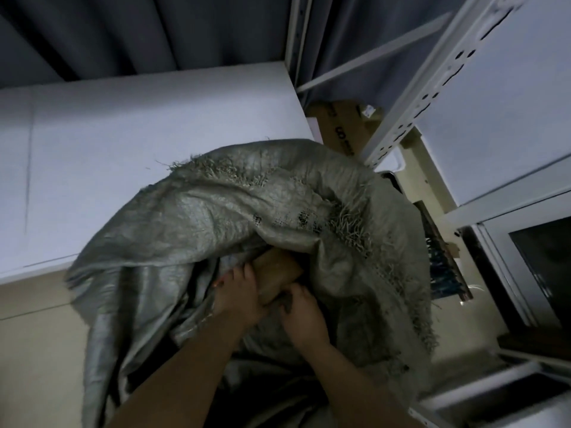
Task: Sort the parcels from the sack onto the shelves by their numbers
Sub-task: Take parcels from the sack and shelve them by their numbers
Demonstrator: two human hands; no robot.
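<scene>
Sack: a grey woven plastic sack (191, 230) with a frayed, fringed mouth is slumping on the beige floor (34, 350), its upper edge leaning against the front of the white table (139, 125).
Parcel: a brown cardboard parcel (278, 273) is lying inside the sack's mouth, partly covered by the folded-over rim; no number is showing on it.
Left hand: the left hand (238, 298) is reaching into the sack, its fingers curling over the parcel's left side, so this grip is closing on the parcel.
Right hand: the right hand (304, 316) is also reaching in, its fingers bending round the parcel's near lower edge, gripping it.
Shelves: a white metal shelving unit (438, 88) with perforated uprights is standing to the right of the sack.
Behind the sack: a flat brown cardboard box (343, 125) is lying between the table and the shelving.
Background: a dark grey pleated curtain (123, 32) is hanging behind the table.
</scene>
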